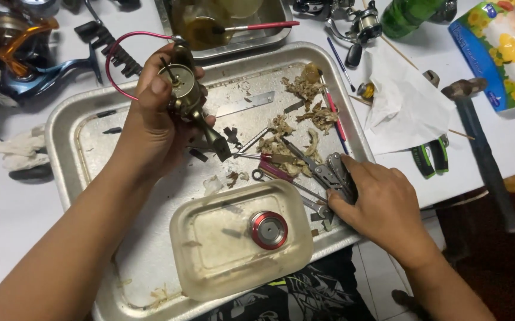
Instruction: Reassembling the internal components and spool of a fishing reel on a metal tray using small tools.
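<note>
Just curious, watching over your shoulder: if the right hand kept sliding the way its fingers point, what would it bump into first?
The right hand already touches the folding multi-tool. Going on up-left, it would probably meet the red-handled tool and the brown scraps in the tray; depth is unclear.

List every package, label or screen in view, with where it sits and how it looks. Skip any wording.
Soft plastic packet: top right corner of the white table, beyond the hammer; blue-edged, printed with yellow flowers and green leaves, partly cut off by the frame.
Green plastic bottle: top edge, left of the packet; lying down, no label visible.
No screens or signs.
</note>
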